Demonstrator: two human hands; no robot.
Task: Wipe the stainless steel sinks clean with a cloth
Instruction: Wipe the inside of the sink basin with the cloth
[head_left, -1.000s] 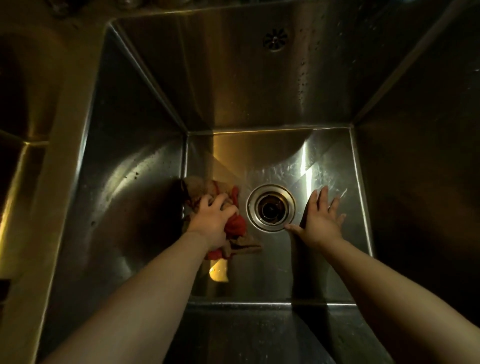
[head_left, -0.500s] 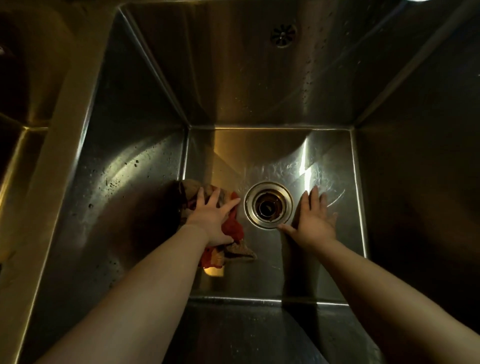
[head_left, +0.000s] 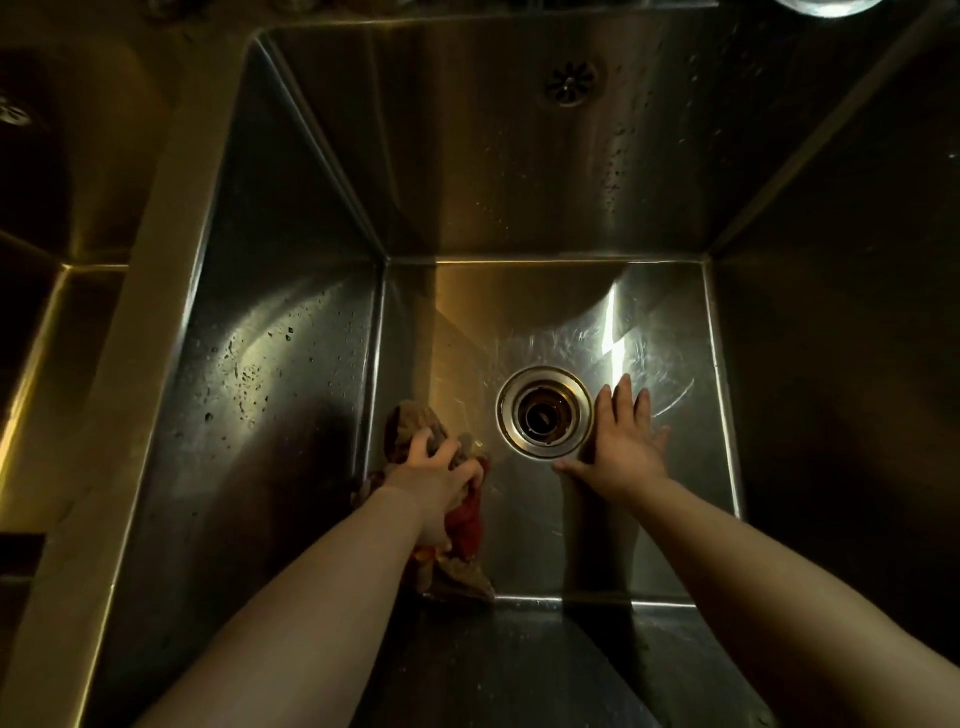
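the cloth (head_left: 466, 526), bunched on the sink (head_left: 291, 338) floor against the left wall, looks soft, damp and light, best taken by its bulk; the left hand (head_left: 436, 483) grips it with curled fingers. the right hand (head_left: 621, 449) rests flat, fingers straight, beside the drain (head_left: 544, 410), whose raised ring could snag the cloth.

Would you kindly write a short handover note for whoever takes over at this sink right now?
Left hand: grips the bunched cloth on the floor of the sink, by its left wall and left of the drain.
Right hand: open, flat on the floor just right of the drain, holding nothing.
Done: the floor around the drain shows wipe streaks.
Left: droplets dot the left and back walls, so wipe those. The neighbouring sink on the left is too dark to judge.
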